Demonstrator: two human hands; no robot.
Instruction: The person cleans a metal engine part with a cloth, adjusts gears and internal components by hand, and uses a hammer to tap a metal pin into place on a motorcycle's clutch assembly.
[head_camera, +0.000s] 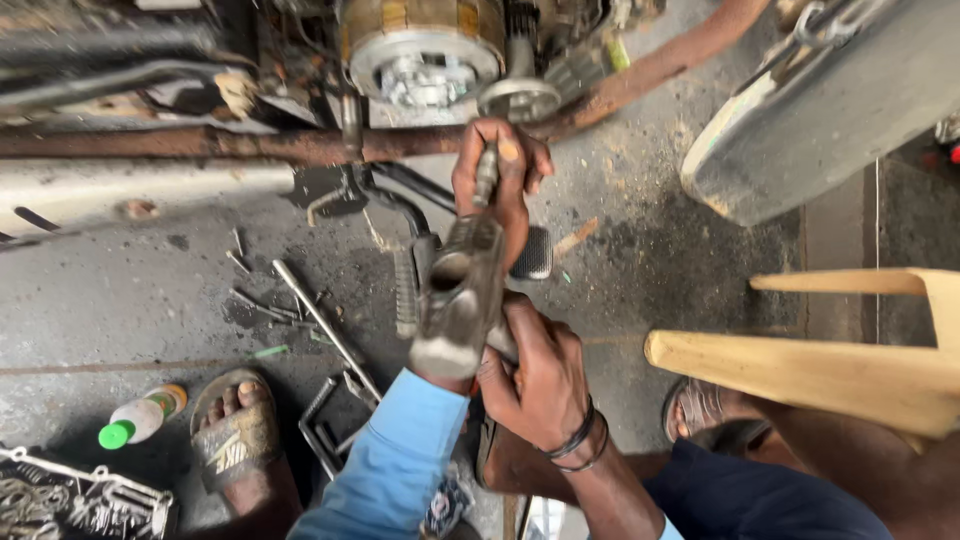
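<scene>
While our left hand (500, 175) wraps its fingers around a thin tool (487, 172) and our right hand (535, 375) grips the grey metal part (460, 300) at centre, open floor (650, 250) lies right; loose rods (320, 320) crowd left.

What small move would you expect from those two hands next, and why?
Probably a steadier grip before turning or pressing. The left hand is wrapped around a thin metal tool at the far end of the grey metal part, while the right hand grips its near end above the concrete floor. The part looks blurred.
</scene>
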